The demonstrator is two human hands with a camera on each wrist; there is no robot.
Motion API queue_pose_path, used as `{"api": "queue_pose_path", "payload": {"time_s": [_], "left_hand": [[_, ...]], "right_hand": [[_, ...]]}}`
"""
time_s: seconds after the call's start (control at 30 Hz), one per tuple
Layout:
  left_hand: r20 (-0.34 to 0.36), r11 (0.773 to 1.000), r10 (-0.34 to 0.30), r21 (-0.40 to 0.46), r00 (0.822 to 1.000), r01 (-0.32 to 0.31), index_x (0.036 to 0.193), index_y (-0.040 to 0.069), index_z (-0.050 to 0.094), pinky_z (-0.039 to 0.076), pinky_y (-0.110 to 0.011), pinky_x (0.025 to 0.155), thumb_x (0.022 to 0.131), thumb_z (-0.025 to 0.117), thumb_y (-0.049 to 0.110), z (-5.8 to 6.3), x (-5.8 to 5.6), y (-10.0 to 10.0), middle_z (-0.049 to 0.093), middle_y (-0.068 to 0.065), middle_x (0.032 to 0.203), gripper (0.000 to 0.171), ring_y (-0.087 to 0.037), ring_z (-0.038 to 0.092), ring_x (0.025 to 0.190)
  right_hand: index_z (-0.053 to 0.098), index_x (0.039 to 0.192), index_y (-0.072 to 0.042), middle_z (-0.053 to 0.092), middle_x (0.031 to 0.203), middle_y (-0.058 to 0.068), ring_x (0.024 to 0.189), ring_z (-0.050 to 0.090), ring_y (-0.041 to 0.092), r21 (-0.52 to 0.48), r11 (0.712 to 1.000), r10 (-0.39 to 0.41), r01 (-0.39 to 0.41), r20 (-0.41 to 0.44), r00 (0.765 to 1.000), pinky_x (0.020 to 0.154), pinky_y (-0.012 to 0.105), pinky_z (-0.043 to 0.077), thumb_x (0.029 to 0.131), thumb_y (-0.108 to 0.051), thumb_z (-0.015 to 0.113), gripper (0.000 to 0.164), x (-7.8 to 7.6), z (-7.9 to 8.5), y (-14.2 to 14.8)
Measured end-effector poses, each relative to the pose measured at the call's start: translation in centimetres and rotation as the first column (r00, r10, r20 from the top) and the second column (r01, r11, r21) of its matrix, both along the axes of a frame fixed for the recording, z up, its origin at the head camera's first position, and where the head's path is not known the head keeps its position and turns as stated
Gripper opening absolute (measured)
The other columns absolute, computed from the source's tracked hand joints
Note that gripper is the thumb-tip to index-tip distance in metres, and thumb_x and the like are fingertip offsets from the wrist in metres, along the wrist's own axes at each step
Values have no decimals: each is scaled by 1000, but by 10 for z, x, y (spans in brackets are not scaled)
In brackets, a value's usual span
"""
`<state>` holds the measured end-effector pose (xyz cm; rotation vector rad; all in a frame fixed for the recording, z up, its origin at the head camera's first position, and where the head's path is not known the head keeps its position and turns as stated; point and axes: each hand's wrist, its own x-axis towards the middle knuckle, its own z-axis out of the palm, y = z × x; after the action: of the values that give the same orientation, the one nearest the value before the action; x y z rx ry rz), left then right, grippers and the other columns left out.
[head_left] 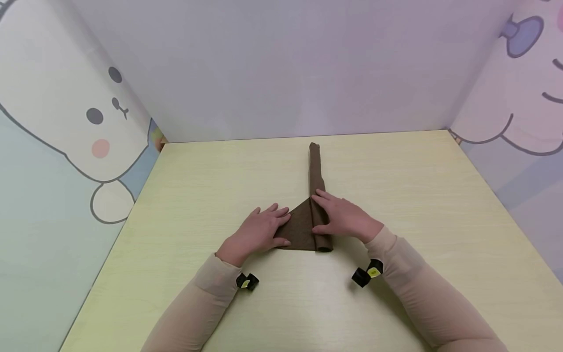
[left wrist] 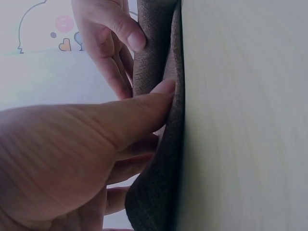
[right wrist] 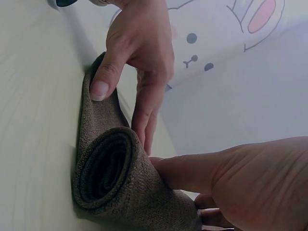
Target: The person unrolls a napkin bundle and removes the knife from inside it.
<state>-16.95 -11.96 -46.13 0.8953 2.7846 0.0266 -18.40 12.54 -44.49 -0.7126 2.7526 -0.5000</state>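
Observation:
A brown textured cloth (head_left: 300, 229) lies on the table, partly rolled into a long tube (head_left: 315, 166) that runs away from me. Left of the tube, its unrolled part is a flat triangular piece. My left hand (head_left: 259, 230) rests on that flat part's left edge, its fingers stretched forward and its thumb near the front edge. My right hand (head_left: 347, 215) lies over the tube from the right, thumb and fingertips touching its left side. In the right wrist view, the tube's near end (right wrist: 107, 168) shows several wound layers, with the right thumb (right wrist: 187, 171) against it.
The pale wood-grain table (head_left: 211, 181) extends around the cloth. A plain light panel (head_left: 281, 68) stands along its back edge, with cartoon-printed panels (head_left: 57, 146) at both sides. Small black devices (head_left: 361, 277) are strapped at both wrists.

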Motion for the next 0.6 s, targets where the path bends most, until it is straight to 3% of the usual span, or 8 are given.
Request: {"api": "queue_pose_path", "payload": {"time_s": [0.2, 0.4, 0.6], "left_hand": [[4, 1000, -1, 8, 1000, 1, 147, 18, 43, 27, -55, 108, 87, 62, 57, 0, 0, 0, 32, 4, 154, 74, -22, 24, 143], [1, 1000, -8, 16, 1000, 8, 146, 17, 44, 28, -56, 107, 87, 62, 56, 0, 0, 0, 33, 4, 154, 74, -23, 25, 143], [-2, 1000, -9, 21, 1000, 9, 146, 17, 44, 28, -56, 107, 86, 63, 56, 1, 0, 0, 34, 3, 153, 74, -23, 26, 143]], "right_hand": [[30, 151, -5, 22, 157, 16, 135, 38, 34, -2, 1000, 12, -12, 9, 1000, 106, 57, 29, 84, -40, 74, 87, -1, 1, 4], [33, 151, -11, 23, 156, 19, 130, 43, 39, -19, 1000, 17, -16, 14, 1000, 98, 51, 42, 83, -36, 75, 83, -2, 3, 8], [35, 150, -11, 22, 156, 20, 132, 41, 39, -6, 1000, 19, -19, 34, 999, 99, 49, 41, 84, -36, 74, 81, -3, 8, 11]]}}
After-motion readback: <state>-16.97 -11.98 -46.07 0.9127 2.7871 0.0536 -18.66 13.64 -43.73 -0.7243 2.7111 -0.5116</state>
